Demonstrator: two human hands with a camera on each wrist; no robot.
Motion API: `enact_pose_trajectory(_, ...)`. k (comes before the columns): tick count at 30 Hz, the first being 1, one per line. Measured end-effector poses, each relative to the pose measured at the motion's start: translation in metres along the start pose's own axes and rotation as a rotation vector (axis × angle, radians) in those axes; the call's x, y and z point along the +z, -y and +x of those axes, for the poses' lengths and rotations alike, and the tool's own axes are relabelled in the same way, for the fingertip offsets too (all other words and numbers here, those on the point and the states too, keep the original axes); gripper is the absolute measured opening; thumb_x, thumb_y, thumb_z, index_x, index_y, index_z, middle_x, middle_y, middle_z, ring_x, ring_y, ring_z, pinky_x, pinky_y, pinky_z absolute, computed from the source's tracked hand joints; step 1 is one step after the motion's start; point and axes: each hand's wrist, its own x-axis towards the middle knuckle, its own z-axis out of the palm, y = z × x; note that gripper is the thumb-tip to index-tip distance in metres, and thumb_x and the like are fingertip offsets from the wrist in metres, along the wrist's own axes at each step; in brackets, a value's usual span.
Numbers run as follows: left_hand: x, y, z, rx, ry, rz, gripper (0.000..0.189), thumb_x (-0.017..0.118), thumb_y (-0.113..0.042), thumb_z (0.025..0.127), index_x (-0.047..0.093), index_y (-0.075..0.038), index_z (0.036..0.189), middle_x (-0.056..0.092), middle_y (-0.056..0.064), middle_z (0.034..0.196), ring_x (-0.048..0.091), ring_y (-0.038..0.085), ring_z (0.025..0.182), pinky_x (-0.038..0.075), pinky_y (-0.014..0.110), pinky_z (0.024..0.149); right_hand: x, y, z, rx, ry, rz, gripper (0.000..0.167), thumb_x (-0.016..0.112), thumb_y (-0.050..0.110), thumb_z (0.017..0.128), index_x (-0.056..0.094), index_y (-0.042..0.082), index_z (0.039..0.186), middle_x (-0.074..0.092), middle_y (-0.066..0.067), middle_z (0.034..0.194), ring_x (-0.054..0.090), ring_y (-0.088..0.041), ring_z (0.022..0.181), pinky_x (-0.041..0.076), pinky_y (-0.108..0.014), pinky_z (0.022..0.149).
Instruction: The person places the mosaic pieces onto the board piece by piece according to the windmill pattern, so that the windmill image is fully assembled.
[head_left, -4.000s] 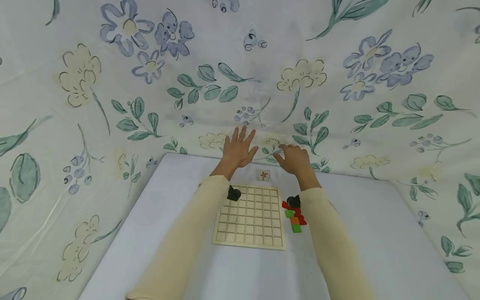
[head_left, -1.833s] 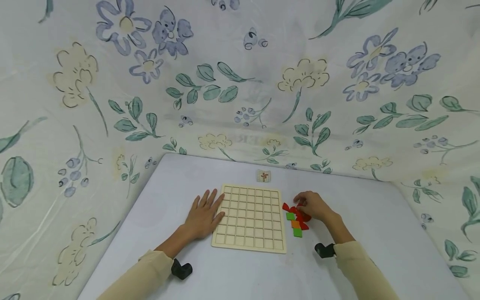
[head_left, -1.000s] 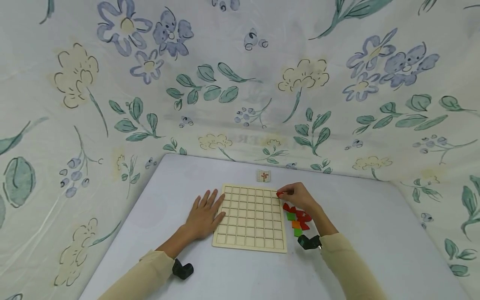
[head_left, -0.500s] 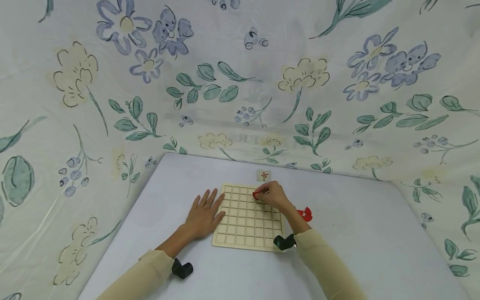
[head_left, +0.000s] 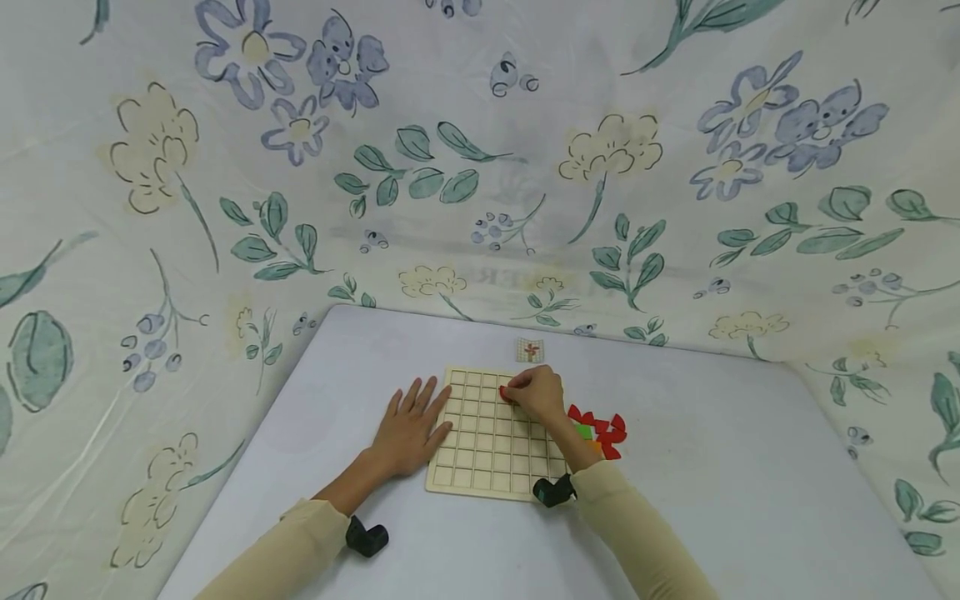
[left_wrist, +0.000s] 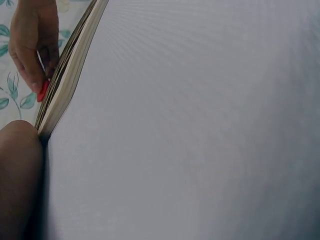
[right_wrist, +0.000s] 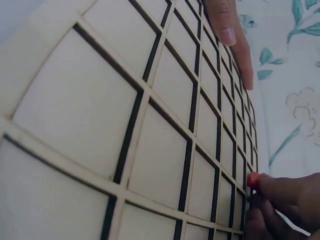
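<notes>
One red piece (head_left: 504, 394) pinched in right hand (head_left: 540, 393), thumb against fingers, held at far rows of gridded wooden board (head_left: 483, 458), contact unclear. Rests left hand (head_left: 405, 431) flat, fingers spread, thumb and forefinger on board's left edge. Right of board: loose red pieces (head_left: 617, 436), green piece (head_left: 584, 432), orange piece (head_left: 597, 447) partly behind forearm (head_left: 575, 447). Beyond board: small printed card (head_left: 529, 350).

Two hands (head_left: 406, 431), one gridded board (head_left: 486, 443), one card (head_left: 530, 350)

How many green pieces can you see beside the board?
1 visible: a green piece right of the board, next to red pieces and the right forearm, which may hide more.
</notes>
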Motion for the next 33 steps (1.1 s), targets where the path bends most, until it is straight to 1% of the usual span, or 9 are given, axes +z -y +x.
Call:
enact_pose_trajectory(3, -0.002, 0.000, -0.001, 0.005, -0.003, -0.005, 0.064, 0.034, -0.047, 0.105, 0.025, -0.012, 0.157, 0.019, 0.018, 0.160, 0.013, 0.040, 0.146, 0.013, 0.060, 0.113, 0.001, 0.002, -0.002, 0.018, 0.001, -0.050, 0.014, 0.080, 0.017, 0.084, 0.077, 0.008, 0.074, 0.067, 0.001, 0.069, 0.061, -0.016, 0.063, 0.051, -0.033, 0.057)
enact_pose_trajectory(8, -0.005, -0.001, -0.002, -0.005, 0.003, -0.015, 0.064, 0.034, -0.047, 0.105, 0.024, -0.012, 0.157, 0.018, 0.018, 0.160, 0.013, 0.040, 0.146, 0.012, 0.060, 0.113, 0.000, 0.005, -0.002, 0.025, 0.057, -0.088, 0.019, 0.080, 0.021, 0.085, 0.077, 0.010, 0.070, 0.066, 0.003, 0.065, 0.058, -0.015, 0.059, 0.046, -0.031, 0.053)
enact_pose_trajectory(14, -0.003, 0.000, -0.001, -0.009, -0.010, -0.014, 0.064, 0.036, -0.047, 0.104, 0.026, -0.012, 0.157, 0.018, 0.017, 0.161, 0.012, 0.039, 0.147, 0.012, 0.059, 0.113, 0.002, 0.004, -0.001, -0.009, 0.070, -0.123, 0.017, 0.077, 0.024, 0.087, 0.076, 0.012, 0.076, 0.066, 0.004, 0.070, 0.058, -0.014, 0.061, 0.047, -0.031, 0.054)
enact_pose_trajectory(17, -0.003, 0.000, -0.001, -0.007, 0.004, -0.012, 0.064, 0.035, -0.048, 0.104, 0.024, -0.013, 0.157, 0.017, 0.017, 0.161, 0.011, 0.039, 0.147, 0.012, 0.059, 0.113, 0.003, 0.001, -0.001, -0.054, 0.083, -0.149, 0.015, 0.079, 0.029, 0.086, 0.076, 0.014, 0.084, 0.065, 0.005, 0.075, 0.058, -0.013, 0.065, 0.047, -0.032, 0.056)
enact_pose_trajectory(19, -0.004, 0.000, -0.002, -0.007, 0.017, -0.008, 0.064, 0.034, -0.048, 0.105, 0.024, -0.013, 0.158, 0.017, 0.017, 0.161, 0.011, 0.039, 0.147, 0.012, 0.059, 0.113, 0.003, -0.002, -0.002, -0.105, 0.104, -0.174, 0.019, 0.081, 0.032, 0.083, 0.076, 0.015, 0.090, 0.064, 0.005, 0.079, 0.058, -0.012, 0.069, 0.048, -0.031, 0.058)
enact_pose_trajectory(22, -0.004, 0.000, -0.002, -0.011, 0.029, -0.001, 0.064, 0.033, -0.048, 0.105, 0.023, -0.013, 0.158, 0.016, 0.017, 0.161, 0.010, 0.039, 0.147, 0.011, 0.059, 0.113, 0.003, -0.005, -0.003, -0.168, 0.123, -0.189, 0.024, 0.084, 0.031, 0.080, 0.077, 0.013, 0.095, 0.063, 0.004, 0.081, 0.058, -0.012, 0.071, 0.049, -0.031, 0.060)
enact_pose_trajectory(24, -0.005, -0.001, -0.001, -0.012, 0.032, 0.002, 0.064, 0.032, -0.048, 0.105, 0.022, -0.014, 0.158, 0.015, 0.017, 0.161, 0.010, 0.039, 0.147, 0.011, 0.059, 0.114, 0.002, -0.006, -0.003, -0.187, 0.117, -0.191, 0.026, 0.084, 0.029, 0.080, 0.077, 0.010, 0.096, 0.063, 0.004, 0.079, 0.057, -0.011, 0.070, 0.048, -0.030, 0.060)
enact_pose_trajectory(27, -0.005, 0.000, 0.000, -0.011, 0.033, 0.001, 0.064, 0.032, -0.048, 0.105, 0.022, -0.013, 0.158, 0.015, 0.017, 0.161, 0.010, 0.039, 0.147, 0.010, 0.059, 0.114, 0.001, -0.007, -0.002, -0.174, 0.120, -0.174, 0.026, 0.083, 0.027, 0.081, 0.077, 0.007, 0.096, 0.062, 0.004, 0.075, 0.055, -0.013, 0.066, 0.046, -0.030, 0.056)
enact_pose_trajectory(33, -0.004, -0.001, 0.000, -0.013, 0.029, -0.007, 0.064, 0.034, -0.047, 0.105, 0.023, -0.013, 0.158, 0.016, 0.017, 0.161, 0.011, 0.039, 0.147, 0.010, 0.059, 0.114, -0.003, -0.004, 0.005, -0.130, 0.196, -0.207, 0.027, 0.084, 0.028, 0.080, 0.076, 0.005, 0.092, 0.064, 0.002, 0.076, 0.056, -0.013, 0.065, 0.048, -0.031, 0.058)
